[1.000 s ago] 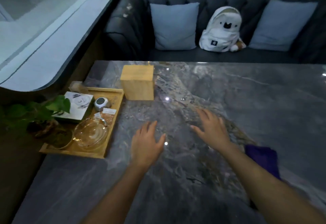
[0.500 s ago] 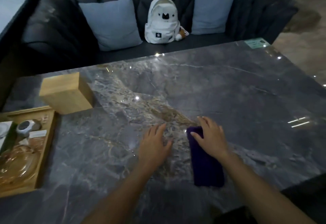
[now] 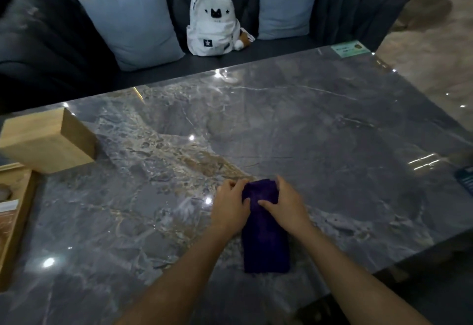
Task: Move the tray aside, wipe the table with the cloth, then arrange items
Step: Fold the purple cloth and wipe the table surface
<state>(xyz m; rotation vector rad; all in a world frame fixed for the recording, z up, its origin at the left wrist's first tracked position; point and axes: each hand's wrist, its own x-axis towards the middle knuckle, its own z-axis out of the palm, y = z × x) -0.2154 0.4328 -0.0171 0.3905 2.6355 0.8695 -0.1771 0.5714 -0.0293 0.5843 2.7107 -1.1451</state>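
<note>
Marble table (image 3: 320, 132) — purple cloth (image 3: 265, 242) flat, far end between both hands' fingers (image 3: 247, 203).

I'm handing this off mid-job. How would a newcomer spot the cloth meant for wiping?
Start at the grey marble table in front of the sofa. Near its front edge, both hands meet on a folded cloth lying flat. It is the only dark purple thing there; the wooden box and tray sit far left.

My cloth (image 3: 265, 245) is deep purple; the table (image 3: 320, 132) is grey marble with brown veining; the tray (image 3: 15, 225) is pale wood.
</note>
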